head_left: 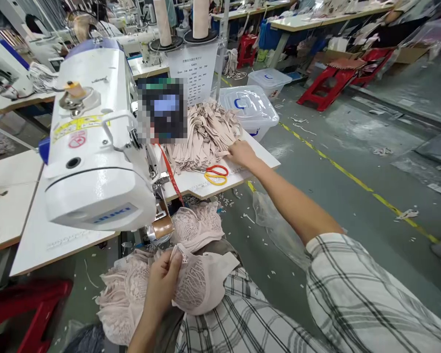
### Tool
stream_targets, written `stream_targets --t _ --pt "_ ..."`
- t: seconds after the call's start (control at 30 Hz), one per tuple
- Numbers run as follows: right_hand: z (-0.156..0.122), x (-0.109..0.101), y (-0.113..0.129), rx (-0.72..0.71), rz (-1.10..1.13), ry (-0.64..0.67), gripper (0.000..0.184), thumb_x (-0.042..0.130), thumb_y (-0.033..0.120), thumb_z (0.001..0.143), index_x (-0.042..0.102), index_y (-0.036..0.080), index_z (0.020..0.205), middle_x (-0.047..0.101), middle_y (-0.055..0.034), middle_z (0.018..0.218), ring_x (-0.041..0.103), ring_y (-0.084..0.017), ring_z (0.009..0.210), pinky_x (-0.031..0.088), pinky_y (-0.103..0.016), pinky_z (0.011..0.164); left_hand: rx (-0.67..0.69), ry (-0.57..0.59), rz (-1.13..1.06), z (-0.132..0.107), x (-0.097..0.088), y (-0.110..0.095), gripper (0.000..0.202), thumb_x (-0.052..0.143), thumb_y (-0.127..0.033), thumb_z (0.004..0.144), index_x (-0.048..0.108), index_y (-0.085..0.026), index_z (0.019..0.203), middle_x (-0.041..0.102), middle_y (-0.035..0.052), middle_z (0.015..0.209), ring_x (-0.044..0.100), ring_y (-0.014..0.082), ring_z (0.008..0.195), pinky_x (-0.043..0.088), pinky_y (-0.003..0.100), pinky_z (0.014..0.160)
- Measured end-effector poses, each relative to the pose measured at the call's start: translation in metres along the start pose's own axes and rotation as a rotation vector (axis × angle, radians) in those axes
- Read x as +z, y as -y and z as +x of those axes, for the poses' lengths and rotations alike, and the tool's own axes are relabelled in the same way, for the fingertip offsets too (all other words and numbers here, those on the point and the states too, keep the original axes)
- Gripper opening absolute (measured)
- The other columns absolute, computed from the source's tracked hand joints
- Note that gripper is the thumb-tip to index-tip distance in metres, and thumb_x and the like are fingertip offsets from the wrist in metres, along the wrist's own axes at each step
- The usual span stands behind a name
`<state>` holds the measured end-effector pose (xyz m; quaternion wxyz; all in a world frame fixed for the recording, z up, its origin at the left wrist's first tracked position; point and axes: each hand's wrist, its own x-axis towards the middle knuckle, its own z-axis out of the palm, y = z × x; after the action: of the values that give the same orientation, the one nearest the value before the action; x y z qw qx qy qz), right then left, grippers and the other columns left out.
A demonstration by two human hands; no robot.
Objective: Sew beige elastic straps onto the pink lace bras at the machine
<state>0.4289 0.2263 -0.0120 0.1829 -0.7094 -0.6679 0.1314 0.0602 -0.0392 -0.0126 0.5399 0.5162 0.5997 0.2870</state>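
My left grip (162,278) pinching the bra (200,284), I'd separate straps (206,135) singly at my right grip (242,154), closure unclear.

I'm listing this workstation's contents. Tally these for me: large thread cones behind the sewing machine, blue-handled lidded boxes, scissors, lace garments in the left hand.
Large thread cones: 2
Blue-handled boxes: 2
Scissors: 1 pair
Lace garment in left hand: 1
Total: 6

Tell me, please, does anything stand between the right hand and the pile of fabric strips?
Nothing visible does: the right hand is at the near right edge of the fabric strips. The scissors lie to its left, not between them.
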Motion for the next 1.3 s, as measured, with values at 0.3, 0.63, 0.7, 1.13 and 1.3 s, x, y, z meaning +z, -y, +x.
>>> stream_targets --t 0.3,0.63,0.7,1.13,1.3 --pt "-0.127 0.024 0.066 0.081 1.028 0.325 0.050 0.047 0.070 0.089 0.043 0.022 0.076 0.038 0.0069 0.060 0.034 -0.008 0.048 0.036 -0.019 0.045 0.165 -0.053 0.103 -0.011 0.010 -0.029 0.029 0.055 -0.043 0.093 0.067 -0.018 0.083 0.064 0.0009 0.076 0.057 0.0170 0.070 0.044 0.025 0.065" --pt "-0.260 0.076 0.165 0.237 1.762 0.288 0.023 0.070 0.034 0.088 0.052 0.027 0.101 0.071 0.0026 0.099 0.070 -0.010 0.083 0.059 -0.026 0.081 0.228 0.072 0.178 -0.012 0.027 -0.024 0.031 0.058 -0.034 0.093 0.063 -0.019 0.119 0.070 0.0055 0.103 0.064 0.0200 0.091 0.049 0.028 0.077" --pt "-0.250 0.079 0.157 0.208 1.668 0.188 0.023 0.068 0.035 0.090 0.051 0.027 0.102 0.072 0.0009 0.105 0.071 -0.012 0.086 0.059 -0.028 0.082 0.183 0.079 0.206 -0.011 0.023 -0.017 0.022 0.054 -0.034 0.095 0.067 -0.017 0.095 0.067 0.0010 0.080 0.059 0.0155 0.072 0.043 0.025 0.065" --pt "-0.245 0.073 0.161 0.441 1.908 0.351 0.014 0.068 0.025 0.090 0.064 0.026 0.104 0.073 0.0022 0.114 0.069 -0.008 0.103 0.058 -0.017 0.086 0.381 -0.181 0.364 -0.005 0.023 -0.018 0.036 0.064 -0.029 0.090 0.060 -0.020 0.124 0.067 0.0073 0.109 0.061 0.0206 0.098 0.047 0.031 0.085" --pt "-0.241 0.063 0.161 0.619 2.025 0.453 0.016 0.060 0.014 0.093 0.067 0.024 0.104 0.075 0.0040 0.106 0.070 -0.004 0.097 0.058 -0.012 0.082 0.078 0.260 0.196 0.009 0.018 -0.007 0.033 0.057 -0.040 0.092 0.067 -0.015 0.073 0.058 -0.0019 0.062 0.050 0.0117 0.057 0.037 0.022 0.055"
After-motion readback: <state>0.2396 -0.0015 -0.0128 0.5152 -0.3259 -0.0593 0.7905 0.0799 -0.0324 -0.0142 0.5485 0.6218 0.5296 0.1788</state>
